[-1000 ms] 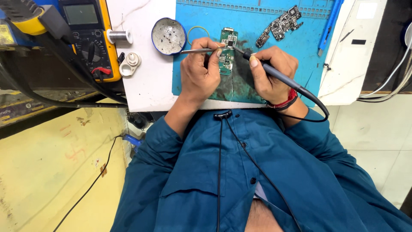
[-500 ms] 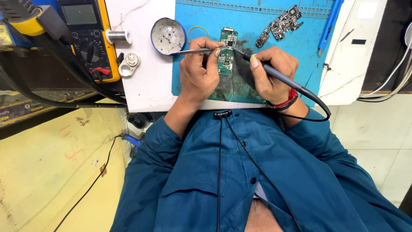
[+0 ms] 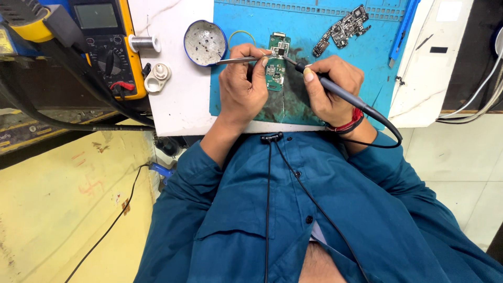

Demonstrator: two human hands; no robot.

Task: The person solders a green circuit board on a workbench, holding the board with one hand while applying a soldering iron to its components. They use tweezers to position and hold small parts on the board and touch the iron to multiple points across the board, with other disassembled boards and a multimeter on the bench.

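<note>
The left hand [image 3: 242, 84] is closed around a pair of metal tweezers [image 3: 238, 60], whose tips reach rightward to the upper part of a small green circuit board [image 3: 276, 65]. The right hand [image 3: 331, 89] grips a dark soldering iron [image 3: 335, 90] like a pen, its tip angled up and left onto the same spot of the board. The board lies upright between the two hands, just above the centre of the frame, on a blue work mat [image 3: 377, 68]; its lower part is hidden behind the left fingers.

To the upper right on the mat lies a second, darker circuit board [image 3: 343, 29]. Left of the mat, on the white surface [image 3: 175, 110], stand a round blue-rimmed tin [image 3: 205, 43], a spool of solder wire [image 3: 142, 43] and, at the upper left of the frame, a yellow multimeter [image 3: 107, 44].
</note>
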